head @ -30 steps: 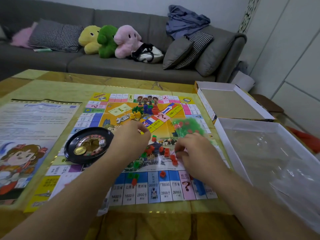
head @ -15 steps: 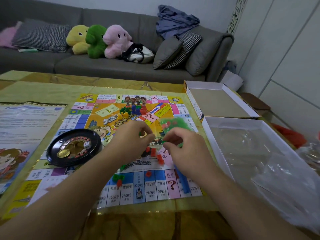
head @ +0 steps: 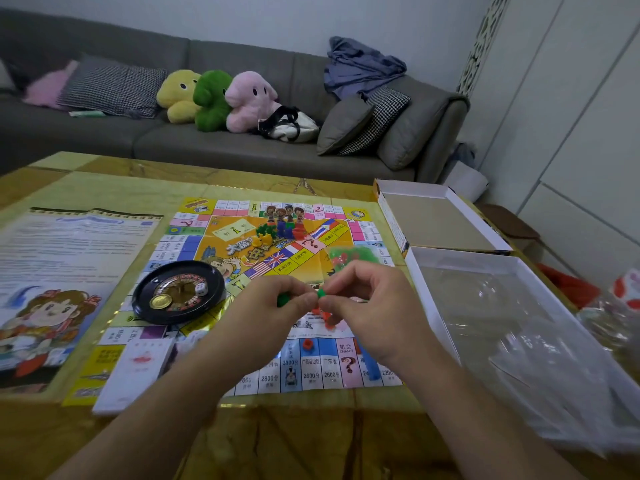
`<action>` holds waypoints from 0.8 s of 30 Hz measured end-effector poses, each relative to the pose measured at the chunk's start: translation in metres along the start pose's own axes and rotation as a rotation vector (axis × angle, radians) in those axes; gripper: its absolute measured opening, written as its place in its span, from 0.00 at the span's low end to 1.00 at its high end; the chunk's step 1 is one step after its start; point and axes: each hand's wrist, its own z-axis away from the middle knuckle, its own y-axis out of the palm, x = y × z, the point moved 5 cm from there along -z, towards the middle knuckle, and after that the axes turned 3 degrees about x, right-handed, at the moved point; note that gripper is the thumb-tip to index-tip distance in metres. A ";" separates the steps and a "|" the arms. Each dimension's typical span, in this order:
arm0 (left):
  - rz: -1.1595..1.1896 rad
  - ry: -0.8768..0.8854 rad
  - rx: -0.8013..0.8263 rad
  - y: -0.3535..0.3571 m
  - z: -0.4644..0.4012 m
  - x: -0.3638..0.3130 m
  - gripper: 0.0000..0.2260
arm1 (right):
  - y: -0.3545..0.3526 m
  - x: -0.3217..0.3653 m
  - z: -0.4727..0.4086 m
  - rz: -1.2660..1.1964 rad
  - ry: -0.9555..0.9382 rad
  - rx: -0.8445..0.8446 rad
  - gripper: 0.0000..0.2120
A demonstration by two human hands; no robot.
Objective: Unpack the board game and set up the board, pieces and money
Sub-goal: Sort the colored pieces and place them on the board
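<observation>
Nearest us: a glossy yellow-brown marble-patterned table (head: 311, 441). Above it our left hand (head: 277, 308) curls its fingers round small green pieces (head: 283, 300); our right hand (head: 372, 306) pinches one green piece (head: 321, 292) between thumb and forefinger, the two hands' fingertips nearly touching.

Beneath them the game board (head: 207, 244) lies open flat, with loose red pieces (head: 306, 344) on its near squares. On its left part rests a black roulette wheel (head: 178, 292) holding a white die (head: 201, 289). A clear bag of red and green pieces (head: 349, 254) lies towards the board's right edge.

Left: a printed rules sheet (head: 69, 265). Right: the open white box tray (head: 485, 327) holding clear plastic; behind it the upturned lid (head: 436, 220).

Beyond: a grey sofa (head: 242, 150) carrying yellow, green and pink plush toys (head: 214, 98), cushions, a bag and crumpled blue cloth; white walls behind.
</observation>
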 end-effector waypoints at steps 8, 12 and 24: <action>-0.061 -0.056 0.225 -0.003 0.002 0.005 0.09 | 0.003 0.002 0.002 0.303 -0.145 0.089 0.15; -0.032 -0.110 0.296 -0.003 -0.002 0.014 0.10 | 0.011 0.007 0.000 0.476 -0.335 0.150 0.10; 0.000 -0.146 0.338 -0.002 -0.008 0.023 0.10 | 0.016 -0.001 -0.004 0.492 -0.332 0.262 0.11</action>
